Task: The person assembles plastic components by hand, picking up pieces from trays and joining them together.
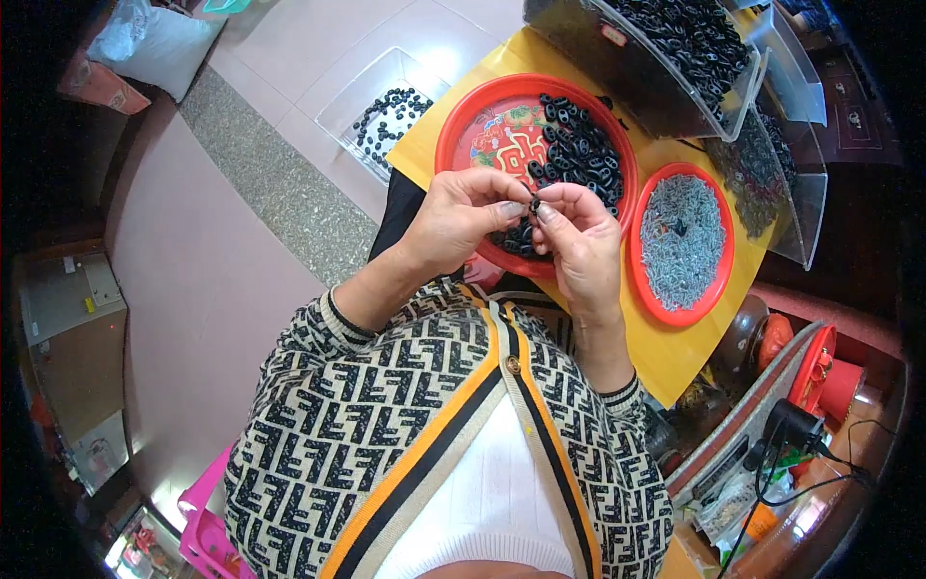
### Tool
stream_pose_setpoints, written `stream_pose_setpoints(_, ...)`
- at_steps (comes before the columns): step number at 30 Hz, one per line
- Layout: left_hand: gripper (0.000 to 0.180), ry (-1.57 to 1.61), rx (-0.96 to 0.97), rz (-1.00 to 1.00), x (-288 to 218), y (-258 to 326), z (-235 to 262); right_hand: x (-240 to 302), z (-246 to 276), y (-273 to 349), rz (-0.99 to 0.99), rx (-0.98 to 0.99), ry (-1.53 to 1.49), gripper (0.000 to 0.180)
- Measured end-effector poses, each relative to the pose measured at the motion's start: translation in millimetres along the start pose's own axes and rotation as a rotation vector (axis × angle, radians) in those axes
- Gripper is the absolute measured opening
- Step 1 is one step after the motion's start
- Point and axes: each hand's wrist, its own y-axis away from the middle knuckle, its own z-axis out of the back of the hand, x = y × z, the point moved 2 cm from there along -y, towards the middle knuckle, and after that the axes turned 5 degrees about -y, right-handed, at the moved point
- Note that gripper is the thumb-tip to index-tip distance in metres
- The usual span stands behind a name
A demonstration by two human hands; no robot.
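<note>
- Your left hand (453,220) pinches thumb against forefinger on a small dark part (534,205); the grip is narrow, probably because so little surface offers itself.
- Your right hand (586,246) meets it from the other side, thumb and forefinger also closed on that part, likely steadying it; its exact shape is hidden.
- You hold the part over the near edge of the large red tray (446,140), perhaps so that a dropped piece lands among the black looped pieces (584,150), which lie mostly on its right side.
- The smaller red tray (675,317) of silvery metal pieces (680,261) sits on the yellow-covered table (666,357), just beside your right hand, seemingly for easy reach.
- A clear bin (627,72) heaped with black pieces stands beyond, plausibly as stock.
- Off your left, a clear tub (391,72) holds scattered black pieces, apparently kept separate.
</note>
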Motion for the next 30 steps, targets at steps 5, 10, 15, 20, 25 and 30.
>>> stream_pose_setpoints(5,0.012,0.058,-0.021,0.053,3.3,-0.1,-0.1,3.5,-2.8,5.6,0.052,-0.002,0.126,0.015)
stream_pose_setpoints(10,0.012,0.032,-0.016,0.041,3.2,-1.3,-1.8,4.1,1.5,5.4,0.167,-0.015,0.291,0.013)
stream_pose_setpoints(15,0.012,0.136,0.026,0.057,4.1,-1.1,0.2,9.9,-0.7,8.5,0.198,-0.07,0.263,0.014)
stream_pose_setpoints(20,0.013,0.115,0.027,0.054,4.8,-1.1,3.0,13.3,-2.2,9.1,0.306,0.002,0.458,0.016)
stream_pose_setpoints(25,0.019,0.137,-0.006,0.087,-2.1,0.8,-1.8,19.5,-16.7,15.1,0.234,-0.014,0.407,0.014)
stream_pose_setpoints(30,0.027,0.13,0.014,0.065,-4.7,2.1,-1.6,15.6,-6.9,14.9,0.097,-0.037,0.364,0.005)
